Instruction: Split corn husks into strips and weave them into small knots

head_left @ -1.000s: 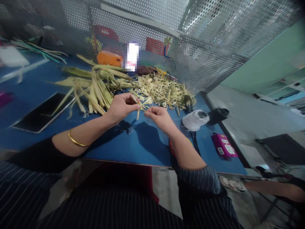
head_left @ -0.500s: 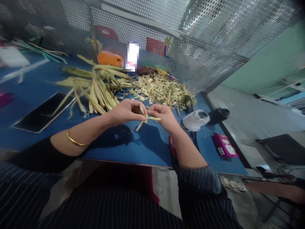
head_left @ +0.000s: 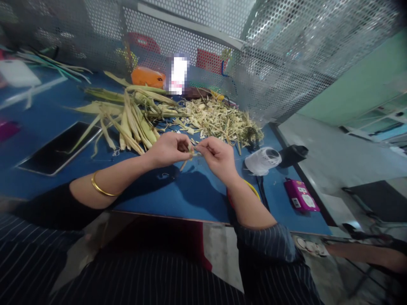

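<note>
My left hand [head_left: 171, 149] pinches a small bundle of pale corn husk strips [head_left: 183, 165] between thumb and fingers, above the blue table. Right beside it, my right hand [head_left: 218, 156] is closed in a pinch, its fingertips almost meeting the left ones. What the right fingertips hold is too small to make out. Long corn husk leaves [head_left: 133, 123] lie behind and left of my left hand. A heap of chopped husk scraps [head_left: 219, 120] spreads just beyond both hands.
A dark phone [head_left: 59, 148] lies at the left. White thread spool [head_left: 262, 161], black spool [head_left: 294, 155] and purple packet [head_left: 301, 195] are at the right. An orange packet [head_left: 148, 78] and a blurred-out bright screen stand by the perforated metal panel [head_left: 184, 36]. Another person's foot [head_left: 311, 246] shows lower right.
My right fingers have drawn into a tighter pinch near the left fingertips. The strip that stuck out to the right no longer shows there. More of a yellow rim appears beside my right forearm.
</note>
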Demonstrator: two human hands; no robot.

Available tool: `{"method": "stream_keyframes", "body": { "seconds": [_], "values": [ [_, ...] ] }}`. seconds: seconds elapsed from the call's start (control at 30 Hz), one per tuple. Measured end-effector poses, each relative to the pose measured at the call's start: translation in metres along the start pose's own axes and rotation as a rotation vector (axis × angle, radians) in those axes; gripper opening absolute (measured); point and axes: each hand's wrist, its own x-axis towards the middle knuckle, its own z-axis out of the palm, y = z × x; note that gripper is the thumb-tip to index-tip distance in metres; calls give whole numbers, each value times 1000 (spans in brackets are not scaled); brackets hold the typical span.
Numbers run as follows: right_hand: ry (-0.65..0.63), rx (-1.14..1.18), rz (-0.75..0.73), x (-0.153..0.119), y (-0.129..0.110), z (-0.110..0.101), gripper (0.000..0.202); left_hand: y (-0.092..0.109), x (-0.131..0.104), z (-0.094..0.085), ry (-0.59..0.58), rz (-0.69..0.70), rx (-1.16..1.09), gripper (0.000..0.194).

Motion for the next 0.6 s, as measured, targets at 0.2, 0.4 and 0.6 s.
{"method": "stream_keyframes", "body": {
  "seconds": [0.2, 0.4, 0.6],
  "values": [
    [-161, 305, 407, 8, 12, -1, 25, 8, -2, -1, -101, -92, -272, 19],
    [-195, 407, 525, 5, 11, 7, 26, 1, 3, 1, 225, -82, -352, 24],
    [-132, -55, 11, -3, -3, 4, 19, -6, 4, 1, 342, -36, -60, 18]
  ]
}}
